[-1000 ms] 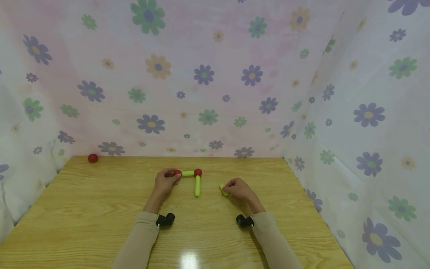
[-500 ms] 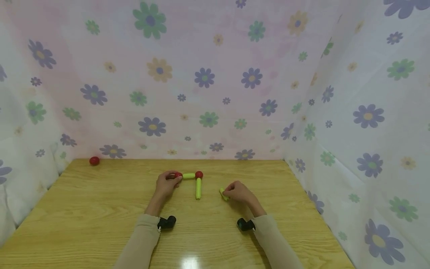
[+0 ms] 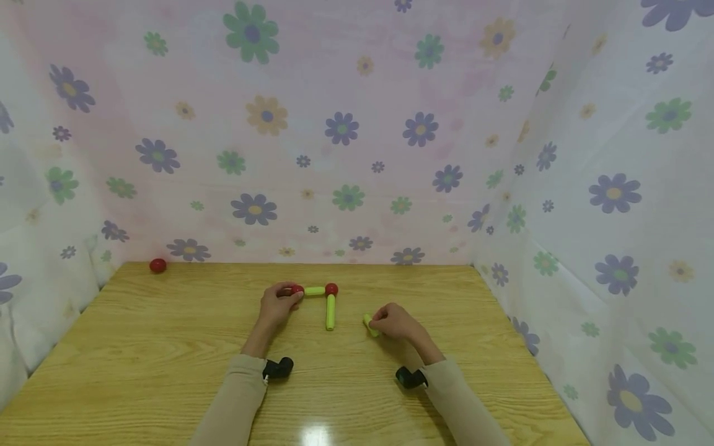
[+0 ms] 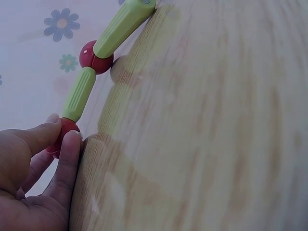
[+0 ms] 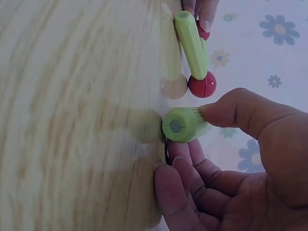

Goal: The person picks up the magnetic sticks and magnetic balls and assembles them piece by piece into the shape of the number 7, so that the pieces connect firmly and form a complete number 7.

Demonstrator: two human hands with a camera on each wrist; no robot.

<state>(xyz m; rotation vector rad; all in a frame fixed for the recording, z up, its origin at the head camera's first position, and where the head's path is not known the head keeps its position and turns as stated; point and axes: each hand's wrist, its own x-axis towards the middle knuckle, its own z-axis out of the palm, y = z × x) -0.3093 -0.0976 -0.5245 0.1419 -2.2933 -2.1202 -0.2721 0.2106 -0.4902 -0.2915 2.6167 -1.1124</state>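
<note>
My left hand [image 3: 276, 308] pinches a red ball [image 4: 67, 129] between thumb and fingers. A lime-green ribbed magnetic rod [image 4: 80, 94] runs from that ball to a second red ball [image 3: 331, 289], where the ends meet. From this corner ball another green rod [image 3: 331, 313] extends toward me, its near end free with a grey disc showing. Right of this L-shape, my right hand [image 3: 397, 323] holds a separate green magnetic rod [image 5: 182, 126] by thumb and fingers, down at the tabletop. Its grey-disc end faces the right wrist camera; the fingers hide part of it.
A third red ball [image 3: 158, 266] lies at the table's far left corner. The wood-grain table [image 3: 167, 353] ends at flowered cloth [image 3: 346, 161] at the back and sides. Black wrist cameras [image 3: 279, 368] stick out from both sleeves.
The head view has shifted slightly. My right hand and its rod have come a little nearer to me. The left hand still pinches the ball, and the L-shape keeps its place.
</note>
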